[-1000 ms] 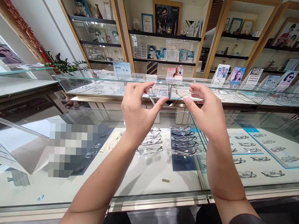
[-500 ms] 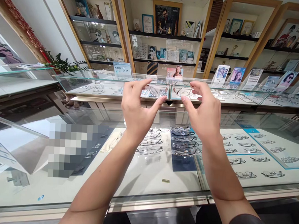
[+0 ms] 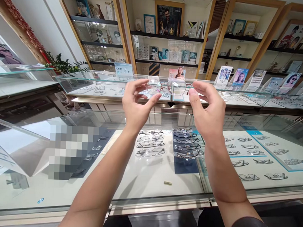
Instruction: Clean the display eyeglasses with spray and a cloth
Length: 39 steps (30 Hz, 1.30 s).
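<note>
Being held up, thin-rimmed glasses point(image 3: 168, 88) are pinched at one lens by thumb and finger of the left hand point(image 3: 138, 104). Beside the other lens, the right hand point(image 3: 209, 111) is curled; whether a temple is gripped cannot be told. Beneath, rows of spectacles point(image 3: 150, 143) are displayed in a glass counter point(image 3: 151, 180).

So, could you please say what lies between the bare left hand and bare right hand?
In the head view, clear, round, thin-rimmed eyeglasses lie between the left hand and right hand.
</note>
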Available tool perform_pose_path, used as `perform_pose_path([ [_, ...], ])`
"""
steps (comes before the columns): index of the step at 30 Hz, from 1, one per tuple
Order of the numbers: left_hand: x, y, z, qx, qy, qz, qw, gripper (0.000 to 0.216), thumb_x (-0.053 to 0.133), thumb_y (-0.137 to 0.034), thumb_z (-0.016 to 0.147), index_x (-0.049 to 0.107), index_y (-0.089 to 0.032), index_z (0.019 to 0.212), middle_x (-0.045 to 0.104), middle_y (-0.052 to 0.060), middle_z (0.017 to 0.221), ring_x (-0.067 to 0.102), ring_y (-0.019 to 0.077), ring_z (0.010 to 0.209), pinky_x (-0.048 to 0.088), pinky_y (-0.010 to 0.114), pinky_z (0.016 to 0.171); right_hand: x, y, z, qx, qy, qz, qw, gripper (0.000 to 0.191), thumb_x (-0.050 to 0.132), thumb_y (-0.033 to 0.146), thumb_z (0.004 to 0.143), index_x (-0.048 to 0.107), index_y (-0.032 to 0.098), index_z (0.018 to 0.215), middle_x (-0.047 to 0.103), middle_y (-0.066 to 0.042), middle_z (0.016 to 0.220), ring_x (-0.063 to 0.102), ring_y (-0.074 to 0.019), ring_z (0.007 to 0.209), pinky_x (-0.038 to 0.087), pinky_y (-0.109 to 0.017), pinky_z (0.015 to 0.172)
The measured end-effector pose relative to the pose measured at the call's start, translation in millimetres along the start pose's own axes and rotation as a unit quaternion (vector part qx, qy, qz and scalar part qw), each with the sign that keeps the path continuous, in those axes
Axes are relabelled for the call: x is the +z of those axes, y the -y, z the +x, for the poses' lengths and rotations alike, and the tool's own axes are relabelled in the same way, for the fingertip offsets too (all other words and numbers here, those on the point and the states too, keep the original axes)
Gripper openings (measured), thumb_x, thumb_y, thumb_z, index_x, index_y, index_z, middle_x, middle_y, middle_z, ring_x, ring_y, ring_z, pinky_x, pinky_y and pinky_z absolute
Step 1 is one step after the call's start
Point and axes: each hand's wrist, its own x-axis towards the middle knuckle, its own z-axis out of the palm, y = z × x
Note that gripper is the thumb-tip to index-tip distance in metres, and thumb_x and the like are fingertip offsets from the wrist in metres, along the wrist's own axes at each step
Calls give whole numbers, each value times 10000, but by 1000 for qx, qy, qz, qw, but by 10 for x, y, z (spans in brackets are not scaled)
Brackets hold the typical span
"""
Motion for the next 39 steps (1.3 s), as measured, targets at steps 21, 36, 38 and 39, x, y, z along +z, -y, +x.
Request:
perform_pose_path([
  [21,-68,-136,-41,87,-14,62,994,536,850,-543,914,696,-282,1356,685,96,1289,679,260,1166,603,379,863,20,-198,166,121,126,256,951,505,610,707,1018,816,296,1226,809,-91,1275,753,-281,1256,629,-492,1050],
  [36,-48,32,29,0,38,-90,995,578,936,-561,811,732,-303,1286,719,86,1291,727,237,1162,648,364,937,11,-176,143,106,117,248,956,429,671,645,1007,832,267,1133,829,-77,1181,776,-256,1122,631,-482,1035],
  [38,-34,77,39,-19,49,-125,991,607,956,-558,783,725,-303,1283,730,83,1281,733,243,1177,651,378,962,14,-159,130,96,118,243,958,420,675,639,1008,833,269,1125,832,-69,1157,773,-253,1125,629,-471,1039],
  [39,-28,94,42,-27,55,-139,988,616,963,-555,773,722,-302,1280,735,81,1271,737,245,1180,651,383,967,17,-149,122,93,115,243,959,413,675,633,1010,834,267,1120,834,-66,1142,771,-252,1126,628,-467,1040],
])
